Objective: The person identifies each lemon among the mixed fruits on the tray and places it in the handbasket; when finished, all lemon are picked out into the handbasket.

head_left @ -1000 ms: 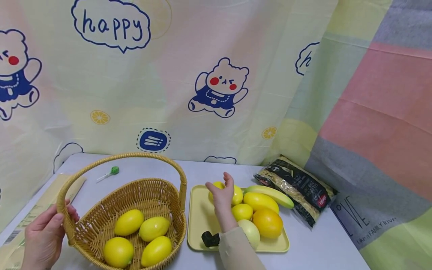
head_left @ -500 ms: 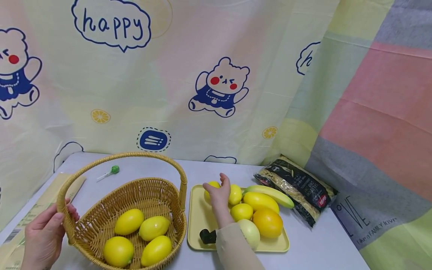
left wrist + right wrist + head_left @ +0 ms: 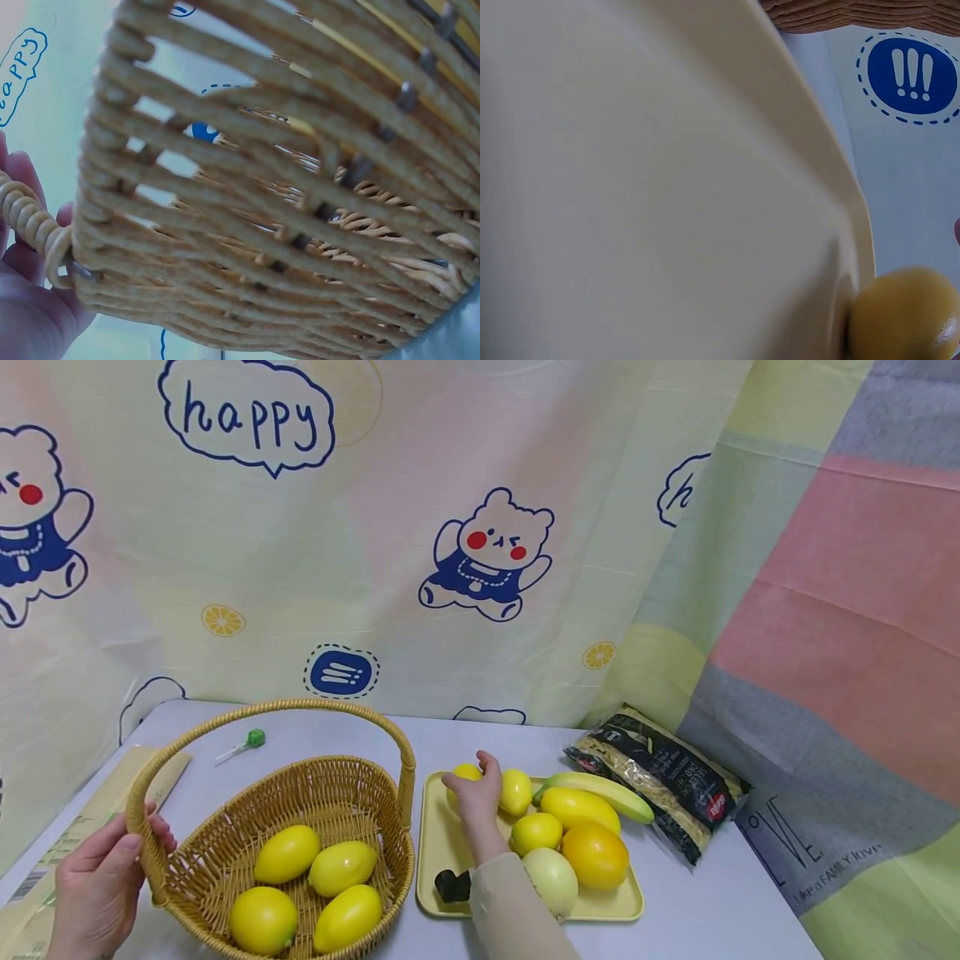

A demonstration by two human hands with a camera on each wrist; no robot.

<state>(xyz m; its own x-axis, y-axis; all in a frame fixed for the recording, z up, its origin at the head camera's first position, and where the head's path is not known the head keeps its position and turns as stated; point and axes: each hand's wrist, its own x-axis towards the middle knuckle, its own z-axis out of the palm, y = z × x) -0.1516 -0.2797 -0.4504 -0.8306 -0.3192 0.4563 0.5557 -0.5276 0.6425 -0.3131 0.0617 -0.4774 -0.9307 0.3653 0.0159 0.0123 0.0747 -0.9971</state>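
Observation:
My left hand grips the left foot of the wicker basket's handle. Several yellow lemons lie inside the basket; its woven side fills most of the left wrist view. Over the far left corner of the yellow tray, my right hand has thumb and fingers around a lemon, which the hand partly hides. That lemon shows beside the tray rim in the right wrist view. A second lemon sits just right of the hand, and a third lemon lies nearer.
The tray also bears a banana, a yellow mango-shaped fruit, an orange and a pale green round fruit. Behind it lies a black-labelled bag. A green lollipop lies behind the basket.
My right hand has moved left across the tray, and the lemon in it has shifted left too. The lemon beside it has also slid slightly left. My left hand has stayed put.

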